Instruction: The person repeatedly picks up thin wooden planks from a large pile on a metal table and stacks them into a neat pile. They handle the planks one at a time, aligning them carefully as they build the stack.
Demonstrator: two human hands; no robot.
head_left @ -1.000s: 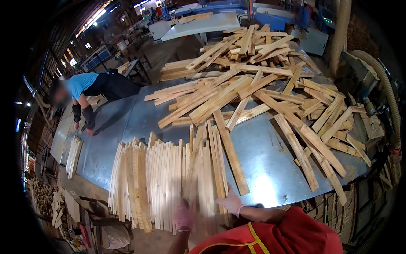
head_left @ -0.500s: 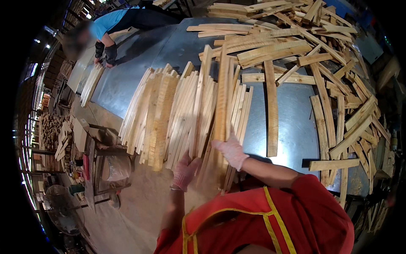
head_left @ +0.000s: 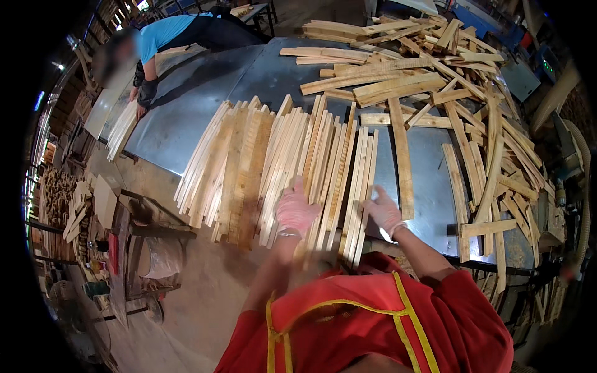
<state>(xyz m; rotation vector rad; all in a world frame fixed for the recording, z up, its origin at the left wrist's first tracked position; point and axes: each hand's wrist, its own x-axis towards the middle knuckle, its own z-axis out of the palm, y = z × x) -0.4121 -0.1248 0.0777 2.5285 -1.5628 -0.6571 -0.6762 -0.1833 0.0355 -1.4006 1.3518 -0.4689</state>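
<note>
A row of narrow wooden strips (head_left: 283,165) stands side by side across the metal table, with near ends jutting past its edge. My left hand (head_left: 296,210), in a pale pinkish glove, lies over the near part of the row, fingers stretched out and thumb apart. Beside the row's right end is my right hand (head_left: 384,214), also gloved; its fingers are apart and the fingertips sit next to the outermost strip (head_left: 367,193). Whether they touch it I cannot tell. Wider, rougher boards (head_left: 244,180) lie within the left half of the row.
A heap of loose boards (head_left: 404,87) covers the far and right side of the metal table (head_left: 205,81). One board (head_left: 401,158) lies alone right of my row. Far left, a person in a blue shirt (head_left: 163,38) leans over another strip bundle (head_left: 123,132). A wooden stand (head_left: 155,231) is at lower left.
The raised pieces my hands held are down among the row. My left hand has moved up and right, my right hand rightward off the wood. The other person's bundle sits slightly lower.
</note>
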